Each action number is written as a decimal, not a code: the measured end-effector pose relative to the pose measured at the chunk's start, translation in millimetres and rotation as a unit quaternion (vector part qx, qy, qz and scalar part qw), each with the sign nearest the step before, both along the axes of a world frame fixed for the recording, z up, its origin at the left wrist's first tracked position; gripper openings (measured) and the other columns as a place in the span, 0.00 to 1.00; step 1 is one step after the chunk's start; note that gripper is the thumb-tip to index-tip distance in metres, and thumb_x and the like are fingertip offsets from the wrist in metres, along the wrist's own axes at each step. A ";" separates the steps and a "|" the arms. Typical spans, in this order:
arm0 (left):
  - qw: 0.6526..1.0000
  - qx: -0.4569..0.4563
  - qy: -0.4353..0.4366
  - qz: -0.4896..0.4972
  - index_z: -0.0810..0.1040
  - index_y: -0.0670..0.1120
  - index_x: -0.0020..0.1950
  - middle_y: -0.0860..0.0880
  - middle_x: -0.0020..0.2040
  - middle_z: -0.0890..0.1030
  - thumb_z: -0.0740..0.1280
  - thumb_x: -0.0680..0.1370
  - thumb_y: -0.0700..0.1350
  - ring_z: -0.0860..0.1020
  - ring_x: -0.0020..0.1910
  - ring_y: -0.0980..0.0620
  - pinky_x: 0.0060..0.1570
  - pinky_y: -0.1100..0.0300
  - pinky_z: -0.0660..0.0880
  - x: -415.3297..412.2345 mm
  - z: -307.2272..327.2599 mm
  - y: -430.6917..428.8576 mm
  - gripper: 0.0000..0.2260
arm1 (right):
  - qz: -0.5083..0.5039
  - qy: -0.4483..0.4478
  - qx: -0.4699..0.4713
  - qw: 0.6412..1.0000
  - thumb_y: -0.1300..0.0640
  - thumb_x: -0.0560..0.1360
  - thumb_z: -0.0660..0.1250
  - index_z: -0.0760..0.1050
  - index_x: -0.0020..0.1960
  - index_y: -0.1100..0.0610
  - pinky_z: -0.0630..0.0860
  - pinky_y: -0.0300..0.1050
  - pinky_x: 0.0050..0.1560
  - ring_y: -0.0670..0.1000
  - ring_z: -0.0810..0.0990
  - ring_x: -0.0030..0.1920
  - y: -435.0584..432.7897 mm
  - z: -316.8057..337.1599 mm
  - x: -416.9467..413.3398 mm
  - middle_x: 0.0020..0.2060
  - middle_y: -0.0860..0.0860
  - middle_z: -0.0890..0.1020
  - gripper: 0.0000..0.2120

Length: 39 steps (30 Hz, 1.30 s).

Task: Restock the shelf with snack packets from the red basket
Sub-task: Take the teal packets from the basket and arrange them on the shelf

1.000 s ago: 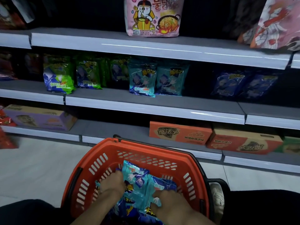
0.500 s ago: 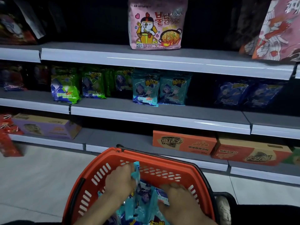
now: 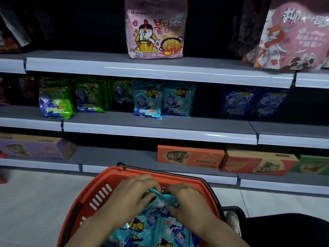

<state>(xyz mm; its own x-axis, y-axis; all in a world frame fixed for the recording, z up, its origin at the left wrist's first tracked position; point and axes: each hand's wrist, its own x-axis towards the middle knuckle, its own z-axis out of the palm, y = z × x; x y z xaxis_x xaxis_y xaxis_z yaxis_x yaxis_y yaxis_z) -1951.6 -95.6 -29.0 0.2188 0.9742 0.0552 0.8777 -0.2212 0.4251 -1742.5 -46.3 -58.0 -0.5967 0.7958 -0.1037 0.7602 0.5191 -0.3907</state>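
Gripping one teal packet (image 3: 164, 197) between both hands – my left hand (image 3: 135, 191) pinches its left end, my right hand (image 3: 185, 198) its right, fingers closed on the crumpled foil. It sits just above the other teal packets (image 3: 153, 229) piled in the red basket (image 3: 99, 191) on the floor before me. On the middle shelf (image 3: 160, 130) two matching teal packs (image 3: 162, 102) stand upright – green ones to their left, dark blue to their right.

Middle shelf (image 3: 160, 122) holds green, teal (perhaps blue) packets (image 3: 147, 102).
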 end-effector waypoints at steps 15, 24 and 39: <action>0.863 0.036 -0.416 0.284 0.64 0.57 0.80 0.59 0.66 0.79 0.71 0.78 0.55 0.78 0.63 0.64 0.58 0.65 0.73 -9.7 20.6 4.2 0.31 | -0.268 0.469 -0.322 0.778 0.60 0.76 0.75 0.84 0.59 0.59 0.81 0.54 0.62 0.53 0.88 0.52 10.7 25.7 15.7 0.50 0.51 0.89 0.12; 0.805 -0.143 -0.537 0.208 0.82 0.48 0.64 0.48 0.56 0.88 0.73 0.78 0.45 0.87 0.53 0.47 0.51 0.55 0.85 15.9 17.1 2.5 0.14 | -0.244 0.523 -0.351 0.737 0.57 0.78 0.74 0.82 0.63 0.56 0.77 0.64 0.67 0.59 0.86 0.57 10.3 28.3 13.9 0.56 0.55 0.87 0.14; 0.779 -0.128 -0.581 0.198 0.83 0.45 0.62 0.46 0.56 0.88 0.74 0.77 0.43 0.86 0.55 0.44 0.58 0.46 0.82 25.7 16.1 2.7 0.13 | -0.245 0.564 -0.235 0.752 0.58 0.77 0.74 0.81 0.59 0.57 0.85 0.54 0.55 0.55 0.88 0.54 7.5 37.6 10.6 0.51 0.51 0.89 0.12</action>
<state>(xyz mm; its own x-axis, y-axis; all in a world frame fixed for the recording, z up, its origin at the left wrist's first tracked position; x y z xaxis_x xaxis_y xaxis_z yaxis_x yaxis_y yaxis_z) -1925.9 -93.0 -12.9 -0.1532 0.9644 -0.2155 -0.1540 0.1921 0.9692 -1731.9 -38.8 -20.4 -0.1631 0.9825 -0.0899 -0.1388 -0.1130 -0.9839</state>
